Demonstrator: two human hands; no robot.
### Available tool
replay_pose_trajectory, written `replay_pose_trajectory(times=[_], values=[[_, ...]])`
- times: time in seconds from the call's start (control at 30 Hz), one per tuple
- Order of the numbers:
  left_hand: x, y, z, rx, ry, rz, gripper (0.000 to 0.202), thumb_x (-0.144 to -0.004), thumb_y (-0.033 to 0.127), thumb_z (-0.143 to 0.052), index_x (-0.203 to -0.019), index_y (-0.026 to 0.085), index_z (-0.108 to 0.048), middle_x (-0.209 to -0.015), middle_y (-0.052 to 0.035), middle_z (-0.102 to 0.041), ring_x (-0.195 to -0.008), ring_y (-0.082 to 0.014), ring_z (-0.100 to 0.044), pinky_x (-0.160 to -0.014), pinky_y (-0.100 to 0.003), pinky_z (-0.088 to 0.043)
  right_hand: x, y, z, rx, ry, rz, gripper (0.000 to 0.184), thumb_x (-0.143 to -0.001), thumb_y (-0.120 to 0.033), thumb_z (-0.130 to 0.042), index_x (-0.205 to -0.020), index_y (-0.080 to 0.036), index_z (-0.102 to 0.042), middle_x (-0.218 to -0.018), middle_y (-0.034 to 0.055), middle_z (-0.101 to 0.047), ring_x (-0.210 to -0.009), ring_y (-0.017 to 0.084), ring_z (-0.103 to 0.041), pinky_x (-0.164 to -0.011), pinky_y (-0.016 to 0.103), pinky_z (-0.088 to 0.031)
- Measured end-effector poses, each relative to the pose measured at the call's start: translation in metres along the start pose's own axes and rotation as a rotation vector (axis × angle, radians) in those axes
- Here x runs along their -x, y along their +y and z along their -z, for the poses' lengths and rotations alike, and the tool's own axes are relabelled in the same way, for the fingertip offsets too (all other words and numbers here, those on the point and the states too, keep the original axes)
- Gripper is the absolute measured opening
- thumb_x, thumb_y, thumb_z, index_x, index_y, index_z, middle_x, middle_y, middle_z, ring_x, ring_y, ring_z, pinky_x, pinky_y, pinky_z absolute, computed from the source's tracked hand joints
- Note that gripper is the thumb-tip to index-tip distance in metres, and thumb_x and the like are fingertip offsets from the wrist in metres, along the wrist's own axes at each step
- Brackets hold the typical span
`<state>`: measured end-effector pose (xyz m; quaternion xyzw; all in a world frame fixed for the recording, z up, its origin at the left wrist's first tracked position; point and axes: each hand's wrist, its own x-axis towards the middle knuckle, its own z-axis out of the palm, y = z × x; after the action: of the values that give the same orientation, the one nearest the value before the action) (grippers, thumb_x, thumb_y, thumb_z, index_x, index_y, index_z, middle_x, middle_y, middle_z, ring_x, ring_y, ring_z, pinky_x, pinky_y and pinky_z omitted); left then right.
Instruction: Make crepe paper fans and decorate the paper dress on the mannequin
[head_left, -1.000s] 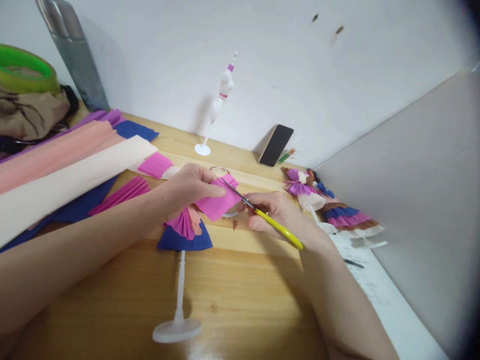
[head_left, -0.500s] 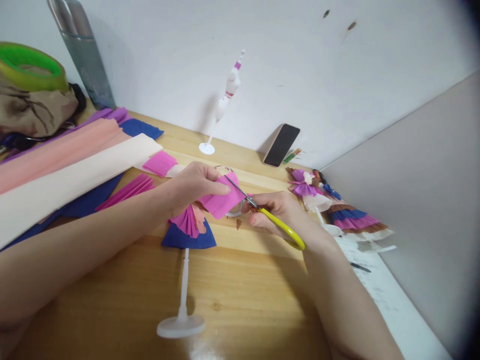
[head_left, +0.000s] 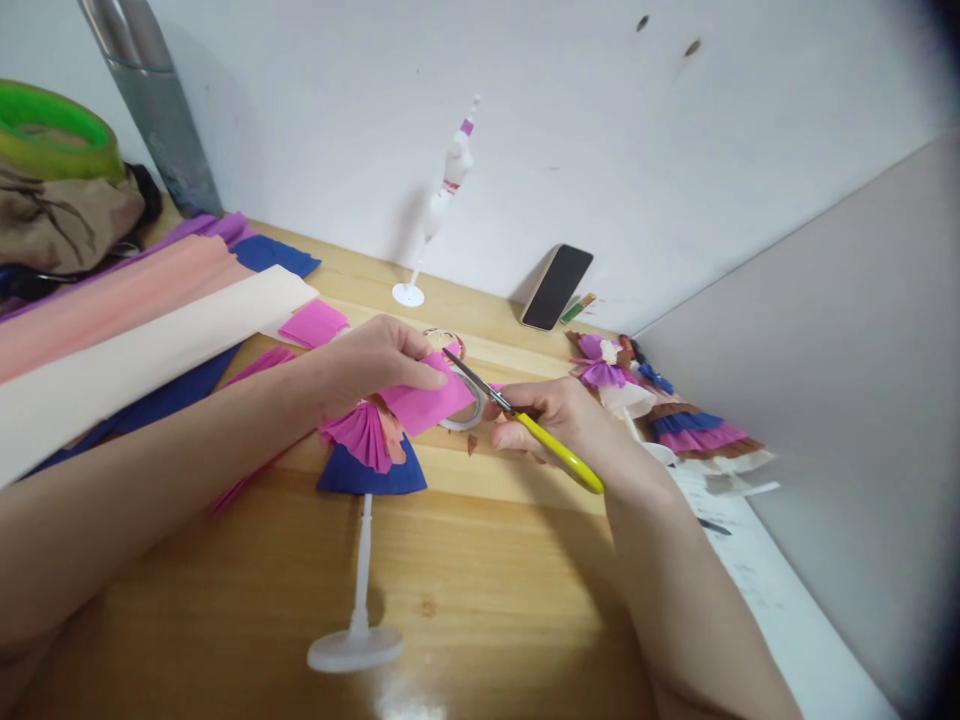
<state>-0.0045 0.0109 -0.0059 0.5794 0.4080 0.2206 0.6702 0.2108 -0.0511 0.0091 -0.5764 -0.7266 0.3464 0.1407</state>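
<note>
- Left hand [head_left: 390,360]: thumb and fingers pinched on a pink paper piece [head_left: 424,398], held above the table [head_left: 487,560]; the lower fingers are hidden behind the paper.
- Right hand [head_left: 559,420]: closed around scissors [head_left: 559,455] with yellow handles; the finger loops are partly covered, so which fingers pass through them cannot be told.
- Scissor blades: at the paper's upper right edge, tip near the left thumb. Whether they bite into the sheet cannot be told.
- Just below the paper: a blue skirt [head_left: 371,475] with a pink pleated ruffle [head_left: 367,437] on a white stand [head_left: 360,590]; whatever is above the ruffle is covered by paper and hand.
- Behind the paper: a white ring [head_left: 476,408], partly hidden. Beyond the left fingers, a round patterned object [head_left: 450,342], mostly covered, identity unclear.
- Left forearm: crosses a strip of pleated magenta paper [head_left: 259,365], hiding its middle.
- Left side: cream paper [head_left: 157,365] and peach paper [head_left: 120,300], both cut off by the frame, as is a green roll [head_left: 56,130].
- Right side: layered paper dresses [head_left: 697,435], overlapping, hard to separate; a dark pen-like object [head_left: 714,526] is partly behind the right forearm.
</note>
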Motion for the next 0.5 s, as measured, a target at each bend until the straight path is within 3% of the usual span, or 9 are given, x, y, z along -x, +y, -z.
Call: replay_pose_trajectory(times=[0.13, 0.23, 0.33, 0.4, 0.5], values=[[0.001, 0.006, 0.012, -0.035, -0.034, -0.003, 0.007, -0.064, 0.012, -0.067, -0.060, 0.014, -0.072, -0.049, 0.0001, -0.061, -0.042, -0.0067, -0.050, -0.042, -0.016, -0.035, 0.007, 0.001, 0.012, 0.146, 0.004, 0.013, 0.053, -0.075, -0.068, -0.060, -0.061, -0.017, -0.055, -0.055, -0.0036, -0.039, -0.051, 0.009, -0.032, -0.047, 0.023, -0.022], [0.003, 0.015, 0.020, -0.022, 0.064, -0.053, 0.008, -0.067, 0.013, -0.068, -0.060, 0.014, -0.072, -0.053, -0.0023, -0.066, -0.047, -0.0098, -0.057, -0.045, -0.018, -0.041, 0.014, 0.001, 0.022, 0.332, -0.126, 0.029, 0.041, -0.076, -0.054, -0.067, -0.063, -0.018, -0.054, -0.055, -0.0050, -0.037, -0.052, 0.009, -0.032, -0.048, 0.023, -0.024], [0.007, 0.025, 0.027, -0.028, 0.183, -0.122, 0.011, -0.068, 0.011, -0.068, -0.058, 0.013, -0.072, -0.052, -0.0019, -0.064, -0.049, -0.0094, -0.056, -0.049, -0.019, -0.043, 0.016, -0.002, 0.024, 0.478, -0.285, 0.017, 0.022, -0.074, -0.036, -0.075, -0.078, -0.019, -0.062, -0.058, -0.0052, -0.046, -0.053, 0.010, -0.039, -0.053, 0.023, -0.029], [0.009, 0.029, 0.030, -0.027, 0.221, -0.164, 0.011, -0.069, 0.012, -0.069, -0.058, 0.013, -0.072, -0.052, -0.0022, -0.064, -0.049, -0.0090, -0.055, -0.050, -0.019, -0.043, 0.012, -0.002, 0.021, 0.529, -0.348, -0.011, 0.029, -0.070, -0.031, -0.079, -0.091, -0.020, -0.063, -0.066, -0.0032, -0.056, -0.057, 0.013, -0.048, -0.056, 0.024, -0.032], [0.011, 0.031, 0.032, -0.003, 0.236, -0.185, 0.009, -0.069, 0.013, -0.071, -0.060, 0.013, -0.073, -0.056, -0.0046, -0.067, -0.051, -0.0101, -0.057, -0.050, -0.020, -0.044, 0.004, 0.004, 0.010, 0.581, -0.369, -0.054, 0.038, -0.068, -0.033, -0.082, -0.097, -0.021, -0.061, -0.078, 0.0010, -0.064, -0.069, 0.019, -0.057, -0.059, 0.026, -0.033]])
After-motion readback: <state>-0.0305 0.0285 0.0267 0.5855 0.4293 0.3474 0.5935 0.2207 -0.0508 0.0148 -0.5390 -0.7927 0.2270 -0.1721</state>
